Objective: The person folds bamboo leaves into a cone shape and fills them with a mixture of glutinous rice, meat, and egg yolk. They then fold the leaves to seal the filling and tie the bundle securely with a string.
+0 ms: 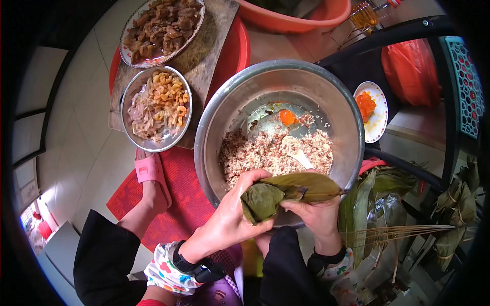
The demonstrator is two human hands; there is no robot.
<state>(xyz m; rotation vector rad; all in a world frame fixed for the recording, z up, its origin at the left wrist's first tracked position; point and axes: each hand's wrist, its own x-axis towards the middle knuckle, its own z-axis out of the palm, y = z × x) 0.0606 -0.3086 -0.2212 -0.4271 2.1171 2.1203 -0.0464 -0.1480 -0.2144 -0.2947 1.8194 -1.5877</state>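
Observation:
My left hand (233, 214) is wrapped around a folded green leaf parcel (262, 201), a zongzi by its shape, over the near rim of a large steel basin (204, 153). With its fingers my right hand (319, 214) holds the long leaf end (314, 188) that sticks out to the right. The parcel's inside is hidden. In the basin lies rice mixed with reddish beans (252, 153). A white spoon (301, 157) rests in the rice, its handle end hidden by the leaf. One orange egg yolk (288, 118) sits on the basin's bare far floor.
A wooden board (199, 53) at upper left carries a plate of meat chunks (160, 30) and a steel bowl of dried shrimp and sliced shallots (157, 107). Right of the basin are a dish of yolks (365, 105), loose leaves (360, 214), tie strands (405, 230) and hanging wrapped parcels (455, 206).

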